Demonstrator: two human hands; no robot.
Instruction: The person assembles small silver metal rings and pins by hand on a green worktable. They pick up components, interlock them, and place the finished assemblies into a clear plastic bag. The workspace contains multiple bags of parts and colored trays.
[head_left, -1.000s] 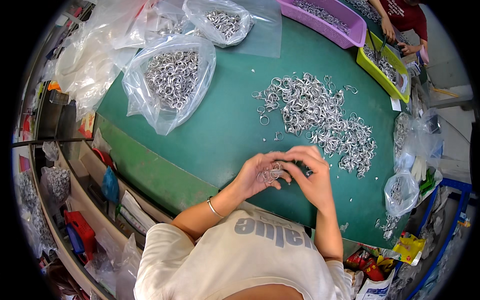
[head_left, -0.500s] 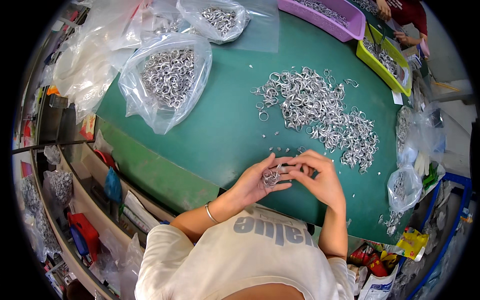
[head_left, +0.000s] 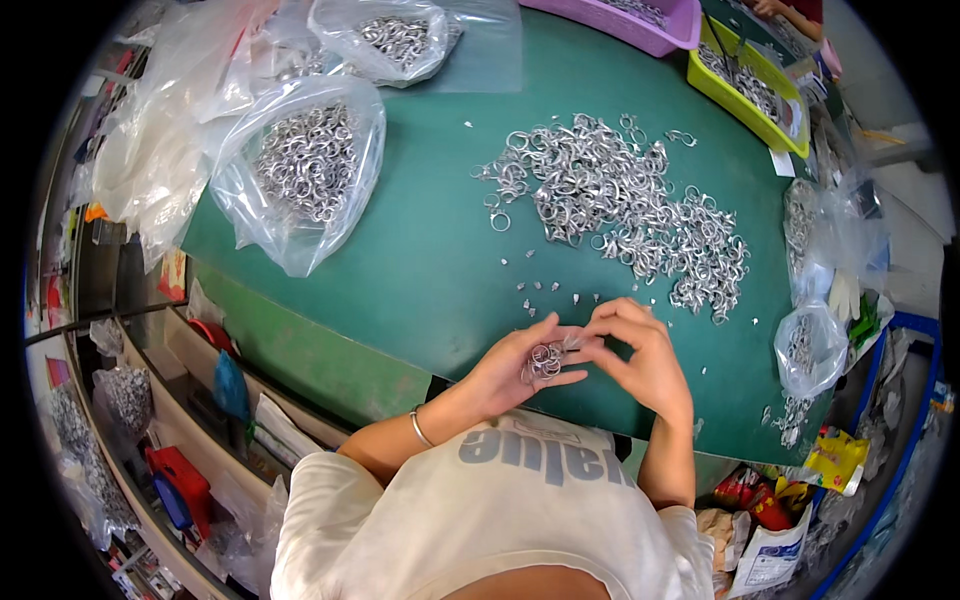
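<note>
Several silver rings (head_left: 545, 362) lie bunched in my left hand (head_left: 498, 372), which is palm up with its fingers partly stretched. My right hand (head_left: 645, 365) meets the left fingertips, its thumb and forefinger pinched together. What sits in that pinch is too small and blurred to make out. Just beyond my hands, small silvery chips (head_left: 538, 286) are scattered over the green tabletop (head_left: 430, 230). Farther off spreads a large pile of silver rings (head_left: 605, 190), some lying loose at its edges.
At the left stands an open clear bag of rings (head_left: 310, 165), with another bag (head_left: 400, 45) behind it. A purple basket (head_left: 640, 28) and a yellow-green basket (head_left: 750, 90) line the far right. Small plastic bags (head_left: 812, 350) lie along the right edge.
The whole view has shifted slightly, so the pile and bags appear farther left and up. My right fingers have moved a little at the left fingertips; the rings stay in my left palm.
</note>
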